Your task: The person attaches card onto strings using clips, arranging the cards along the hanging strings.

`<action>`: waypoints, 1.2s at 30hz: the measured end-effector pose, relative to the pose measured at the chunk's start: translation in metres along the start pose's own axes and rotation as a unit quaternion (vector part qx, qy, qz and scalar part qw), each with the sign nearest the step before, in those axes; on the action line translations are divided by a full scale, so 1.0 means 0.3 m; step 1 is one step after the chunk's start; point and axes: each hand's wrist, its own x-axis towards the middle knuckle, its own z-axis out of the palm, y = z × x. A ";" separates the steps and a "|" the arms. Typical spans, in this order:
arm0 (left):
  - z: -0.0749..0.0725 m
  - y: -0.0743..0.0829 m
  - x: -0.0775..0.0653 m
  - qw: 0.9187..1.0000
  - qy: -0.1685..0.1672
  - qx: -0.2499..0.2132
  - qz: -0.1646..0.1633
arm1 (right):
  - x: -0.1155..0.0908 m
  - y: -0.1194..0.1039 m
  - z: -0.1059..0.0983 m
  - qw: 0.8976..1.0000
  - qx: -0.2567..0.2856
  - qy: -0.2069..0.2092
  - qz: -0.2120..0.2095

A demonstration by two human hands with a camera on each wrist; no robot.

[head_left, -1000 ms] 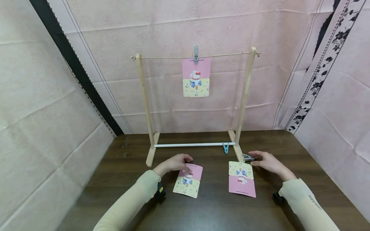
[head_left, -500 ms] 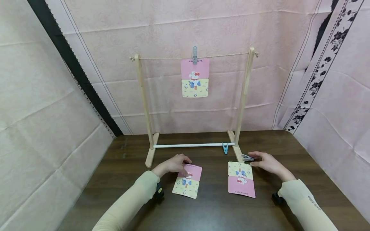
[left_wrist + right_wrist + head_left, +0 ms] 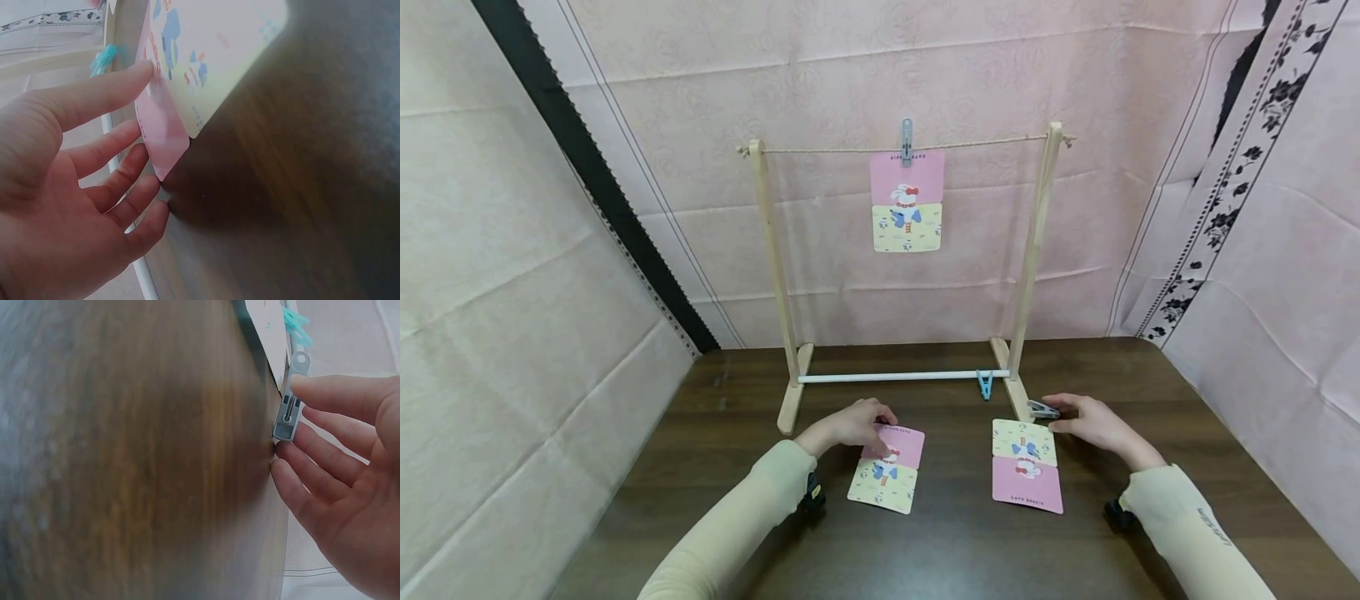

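Note:
My left hand (image 3: 853, 425) pinches the top edge of a pink and yellow cartoon card (image 3: 883, 487) at the table's middle. In the left wrist view the thumb lies on the card's face, with the fingertips at its pink edge. Farther right, my right hand (image 3: 1099, 427) holds a grey clothespin (image 3: 286, 430) between thumb and fingers, low over the table by the rack's right foot. A second card (image 3: 1027, 483), turned upside down, lies just left of that hand. A third card (image 3: 907, 227) hangs from the rack's string under a grey-blue clothespin (image 3: 907, 142).
The wooden rack (image 3: 1033, 250) stands at the back of the dark table (image 3: 955, 550), its string (image 3: 985, 145) tied between two posts. On the white lower bar (image 3: 887, 377) sits a turquoise clothespin (image 3: 985, 385), near the right post. Pale cloth (image 3: 662, 125) surrounds the table.

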 end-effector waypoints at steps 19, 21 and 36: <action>-0.027 -0.006 -0.007 1.000 0.007 -0.008 0.015 | 0.010 0.013 0.002 0.999 -0.028 0.004 -0.018; -0.034 -0.009 -0.007 1.000 0.013 -0.009 0.015 | 0.014 0.014 0.003 0.999 -0.031 0.005 -0.020; -0.079 -0.001 -0.034 0.997 0.057 -0.041 0.023 | 0.040 -0.006 0.012 0.999 -0.042 0.004 -0.023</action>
